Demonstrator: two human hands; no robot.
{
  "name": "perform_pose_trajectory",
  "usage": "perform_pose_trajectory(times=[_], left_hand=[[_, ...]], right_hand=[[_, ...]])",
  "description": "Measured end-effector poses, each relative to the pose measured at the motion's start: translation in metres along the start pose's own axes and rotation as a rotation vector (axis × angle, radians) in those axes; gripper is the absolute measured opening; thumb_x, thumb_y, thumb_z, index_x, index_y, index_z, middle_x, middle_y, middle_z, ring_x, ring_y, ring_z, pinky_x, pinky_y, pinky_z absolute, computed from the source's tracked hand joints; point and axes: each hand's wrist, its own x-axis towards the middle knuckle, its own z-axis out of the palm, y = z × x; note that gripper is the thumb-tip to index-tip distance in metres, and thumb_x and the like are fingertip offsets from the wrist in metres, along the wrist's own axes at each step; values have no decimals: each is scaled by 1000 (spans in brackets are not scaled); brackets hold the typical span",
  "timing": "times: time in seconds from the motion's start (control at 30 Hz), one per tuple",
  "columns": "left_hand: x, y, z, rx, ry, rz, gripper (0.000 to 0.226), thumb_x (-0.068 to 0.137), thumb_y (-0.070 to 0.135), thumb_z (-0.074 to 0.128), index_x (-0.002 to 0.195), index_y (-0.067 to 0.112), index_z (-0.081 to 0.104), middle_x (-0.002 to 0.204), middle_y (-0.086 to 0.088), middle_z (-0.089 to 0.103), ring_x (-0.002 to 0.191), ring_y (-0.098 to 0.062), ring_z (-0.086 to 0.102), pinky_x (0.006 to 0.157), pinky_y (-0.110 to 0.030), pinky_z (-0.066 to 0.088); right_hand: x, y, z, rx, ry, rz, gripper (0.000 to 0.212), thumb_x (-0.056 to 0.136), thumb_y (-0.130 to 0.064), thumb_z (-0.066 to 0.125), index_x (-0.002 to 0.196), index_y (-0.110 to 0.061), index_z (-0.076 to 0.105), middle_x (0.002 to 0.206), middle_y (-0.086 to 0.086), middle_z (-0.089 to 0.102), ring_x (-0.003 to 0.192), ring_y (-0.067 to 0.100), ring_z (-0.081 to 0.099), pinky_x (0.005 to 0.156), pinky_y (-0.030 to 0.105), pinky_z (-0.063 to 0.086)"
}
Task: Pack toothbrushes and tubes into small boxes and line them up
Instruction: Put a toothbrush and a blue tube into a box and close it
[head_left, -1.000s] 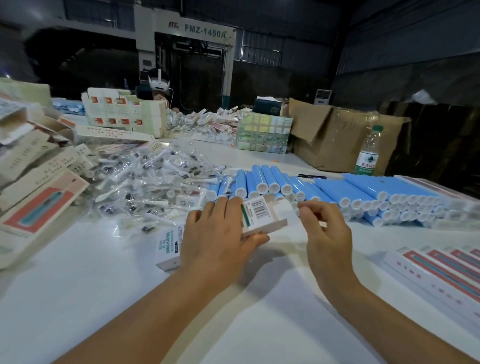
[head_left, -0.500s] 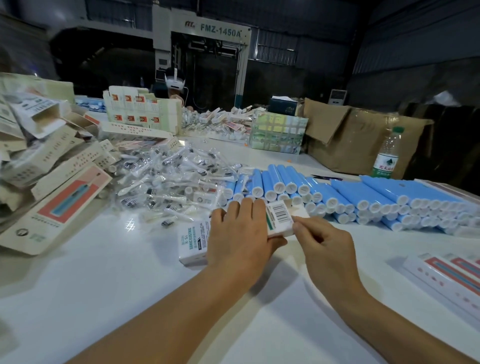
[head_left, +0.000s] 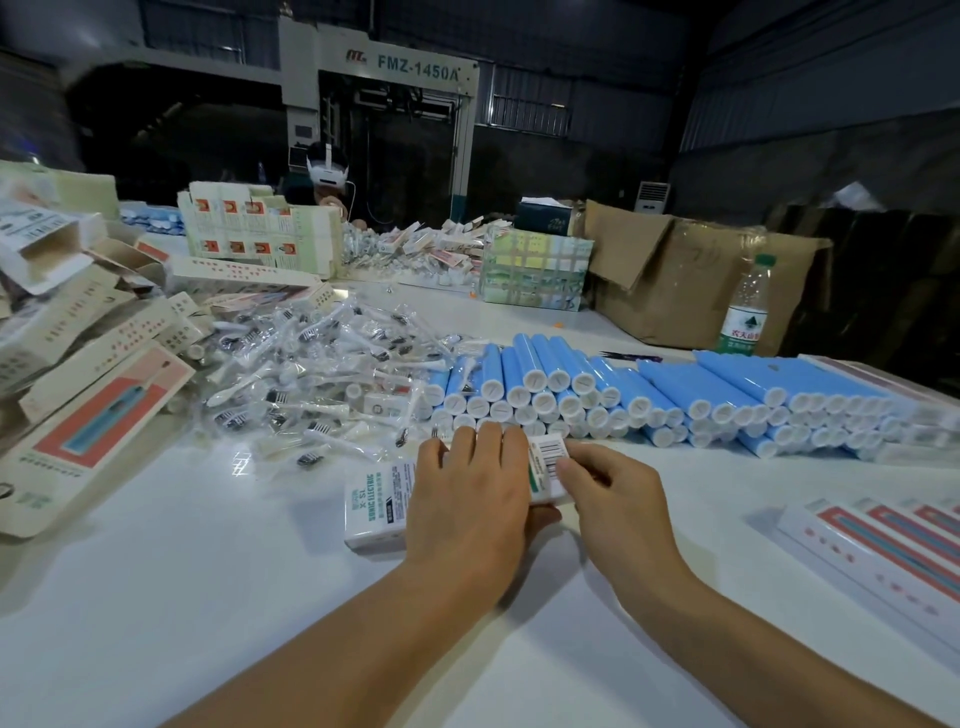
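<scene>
The small box (head_left: 382, 506) lies on the white tabletop (head_left: 208, 597), left hand (head_left: 470, 499) curled over its middle and right fingers (head_left: 571, 470) pinching the barcode end, where a slip could leave the flap untucked.

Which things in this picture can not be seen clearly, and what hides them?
All in the head view:
- Middle of the small box: covered by the left hand.
- Its right end flap: behind the fingers of the right hand, so closed or not is unclear.
- What is inside the box: hidden by its walls.
- Packed boxes at right: cut off by the edge.
</scene>
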Motion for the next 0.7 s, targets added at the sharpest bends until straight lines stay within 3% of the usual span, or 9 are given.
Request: perform_pose_trajectory(times=[0.1, 0.23, 0.27, 0.33, 0.37, 0.43, 0.53, 0.63, 0.7], left_hand=[[1, 2, 0, 17, 6, -12, 68, 88, 70, 35, 131, 17, 30, 128, -3, 42, 115, -23, 38, 94, -38, 27], [2, 3, -1, 15, -11, -33, 66, 87, 70, 34, 128, 19, 29, 127, 0, 42, 114, -22, 38, 93, -37, 27], [2, 1, -2, 3, -8, -49, 66, 86, 71, 35, 128, 20, 30, 126, 1, 42, 114, -21, 39, 92, -36, 27], [4, 0, -6, -29, 18, -80, 67, 84, 72, 38, 129, 22, 32, 125, 3, 44, 113, -19, 40, 90, -34, 27], [5, -1, -8, -41, 33, -92, 68, 82, 72, 39, 129, 23, 33, 124, 4, 44, 113, -18, 41, 89, -34, 27], [5, -1, -10, -79, 61, -100, 68, 82, 72, 40, 130, 23, 34, 123, 5, 45, 112, -18, 41, 89, -33, 28], [2, 3, -11, -99, 60, -72, 66, 84, 67, 43, 132, 22, 35, 125, 4, 46, 114, -20, 42, 91, -35, 28], [0, 9, -13, -53, 32, -40, 64, 85, 62, 49, 131, 18, 39, 123, 1, 50, 111, -21, 45, 91, -37, 32], [-2, 13, -15, -28, 60, -18, 62, 72, 55, 70, 115, 12, 56, 103, -4, 60, 92, -24, 56, 78, -40, 42]], right_hand=[[0, -2, 4, 30, -10, 41, 32, 94, -7, 53, 74, -26, 69, 79, -6, 70, 71, 1, 64, 53, 9, 45], [2, -5, 1, -26, -52, -13, 41, 93, -10, 56, 63, -36, 66, 74, -13, 68, 75, 1, 63, 59, 11, 48], [4, -5, 0, -114, -30, -78, 36, 91, -16, 59, 68, -41, 67, 81, -15, 65, 83, 3, 61, 66, 13, 48], [9, -6, -7, -208, 70, -108, 21, 86, -30, 65, 104, -41, 65, 107, -11, 53, 102, 6, 49, 86, 22, 43], [11, -4, -10, -174, 113, -43, 40, 83, -34, 68, 122, -35, 57, 117, -9, 47, 107, 9, 47, 90, 26, 41], [17, -4, -14, 215, 100, 241, 61, 79, -34, 72, 133, -26, 46, 123, 0, 56, 105, 18, 58, 84, 34, 48], [14, -8, -10, 816, -185, 617, 55, 68, -30, 71, 114, -1, 61, 97, 18, 72, 80, 28, 71, 71, 41, 57], [12, -2, -1, 708, -168, 434, 17, 83, -13, 65, 94, 0, 63, 80, 15, 72, 66, 22, 69, 56, 32, 55], [8, 1, 3, 269, -66, 169, 13, 94, -14, 54, 90, -4, 62, 78, 10, 69, 69, 18, 65, 61, 29, 50]])
